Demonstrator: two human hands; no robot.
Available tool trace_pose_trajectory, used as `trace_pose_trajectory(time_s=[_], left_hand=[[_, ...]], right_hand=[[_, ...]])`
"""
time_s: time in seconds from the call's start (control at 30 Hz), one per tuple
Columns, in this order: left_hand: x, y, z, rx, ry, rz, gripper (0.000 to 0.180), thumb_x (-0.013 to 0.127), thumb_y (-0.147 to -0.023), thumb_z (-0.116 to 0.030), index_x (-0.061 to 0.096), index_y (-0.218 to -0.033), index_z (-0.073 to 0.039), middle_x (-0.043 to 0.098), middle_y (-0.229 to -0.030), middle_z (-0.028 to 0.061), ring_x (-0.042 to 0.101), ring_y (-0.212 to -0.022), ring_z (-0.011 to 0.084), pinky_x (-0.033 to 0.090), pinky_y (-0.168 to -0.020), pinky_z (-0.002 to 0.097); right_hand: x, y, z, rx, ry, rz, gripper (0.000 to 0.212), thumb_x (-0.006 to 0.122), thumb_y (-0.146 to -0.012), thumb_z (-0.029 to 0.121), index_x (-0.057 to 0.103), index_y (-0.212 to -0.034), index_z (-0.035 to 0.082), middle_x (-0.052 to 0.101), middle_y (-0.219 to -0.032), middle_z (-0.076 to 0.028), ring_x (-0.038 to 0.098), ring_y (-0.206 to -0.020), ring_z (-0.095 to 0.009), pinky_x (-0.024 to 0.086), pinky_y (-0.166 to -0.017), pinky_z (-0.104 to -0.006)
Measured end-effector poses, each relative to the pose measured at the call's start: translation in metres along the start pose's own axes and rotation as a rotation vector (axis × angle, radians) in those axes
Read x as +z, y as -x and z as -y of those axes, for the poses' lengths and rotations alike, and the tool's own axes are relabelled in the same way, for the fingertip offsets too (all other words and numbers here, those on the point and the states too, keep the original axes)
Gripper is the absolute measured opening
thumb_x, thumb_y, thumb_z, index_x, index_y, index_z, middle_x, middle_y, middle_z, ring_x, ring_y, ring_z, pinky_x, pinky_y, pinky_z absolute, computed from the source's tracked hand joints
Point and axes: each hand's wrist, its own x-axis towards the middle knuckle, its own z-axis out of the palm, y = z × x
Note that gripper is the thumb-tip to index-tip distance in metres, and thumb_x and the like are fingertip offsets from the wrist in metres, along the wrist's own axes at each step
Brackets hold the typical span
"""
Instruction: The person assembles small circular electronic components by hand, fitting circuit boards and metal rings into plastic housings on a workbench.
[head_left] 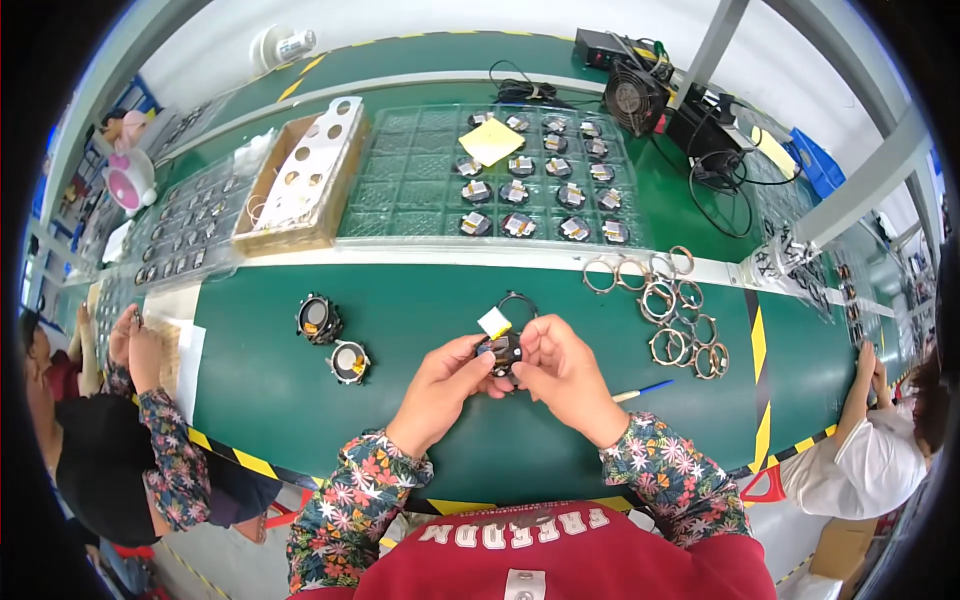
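Observation:
Between my hands, above the green bench, is a small black round watch module (503,352) with a white flat battery (494,321) sticking up from it by yellow tape. My left hand (437,388) grips its left side between thumb and fingers. On the opposite side, my right hand (565,372) is closed, thumb and fingertips pressed to the module's edge. Just behind them a thin black ring (518,297) shows; whether it touches the module I cannot tell. To the left sit black watch cases (312,316) and an open case with a pale disc (349,362).
Several bare metal watch rings (657,300) lie at right, near a blue-tipped stick tool (645,390). Behind stands a clear tray (400,200) of modules with a yellow note (490,142), beside a cardboard box (285,243). A fan (636,95) stands back right. Co-workers sit either side.

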Motion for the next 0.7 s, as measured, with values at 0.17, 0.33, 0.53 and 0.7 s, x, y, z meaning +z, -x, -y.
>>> trace_pose_trajectory(time_s=[0.17, 0.33, 0.53, 0.7], left_hand=[[-0.0051, -0.0021, -0.0011, -0.037, -0.019, -0.031, 0.025, 0.051, -0.103, -0.01, 0.06, -0.122, 0.003, 0.068, -0.11, 0.01, 0.069, -0.089, 0.0179, 0.056, -0.079, 0.0302], [-0.0016, 0.0004, -0.0025, -0.06, -0.047, -0.035, 0.023, 0.053, -0.102, -0.009, 0.06, -0.12, 0.004, 0.069, -0.108, 0.0104, 0.07, -0.091, 0.019, 0.057, -0.081, 0.0301], [0.0012, 0.0009, -0.0008, -0.07, -0.111, -0.001, 0.02, 0.055, -0.1, -0.004, 0.06, -0.117, 0.005, 0.069, -0.108, 0.0115, 0.071, -0.095, 0.0203, 0.058, -0.083, 0.0299], [0.0015, 0.0011, 0.0011, -0.057, -0.097, 0.004, 0.021, 0.058, -0.096, 0.003, 0.06, -0.117, 0.006, 0.07, -0.107, 0.012, 0.071, -0.096, 0.0205, 0.059, -0.083, 0.0293]], right_hand=[[-0.0005, -0.0034, 0.0003, 0.027, -0.023, -0.016, 0.023, 0.063, -0.091, -0.002, 0.05, -0.108, 0.006, 0.057, -0.09, 0.003, 0.055, -0.076, -0.004, 0.044, -0.056, -0.0212], [-0.0048, -0.0052, -0.0018, 0.102, -0.073, 0.011, 0.017, 0.064, -0.091, 0.0, 0.052, -0.102, 0.006, 0.058, -0.089, 0.003, 0.055, -0.074, -0.003, 0.043, -0.055, -0.0204], [-0.0062, -0.0058, 0.0037, 0.21, 0.02, -0.007, 0.015, 0.066, -0.089, -0.001, 0.052, -0.093, 0.004, 0.057, -0.084, 0.004, 0.054, -0.071, -0.001, 0.044, -0.056, -0.0195], [-0.0092, -0.0052, -0.0013, 0.205, 0.065, -0.002, 0.016, 0.065, -0.088, -0.002, 0.051, -0.093, 0.005, 0.059, -0.085, 0.003, 0.056, -0.072, -0.001, 0.042, -0.054, -0.0192]])
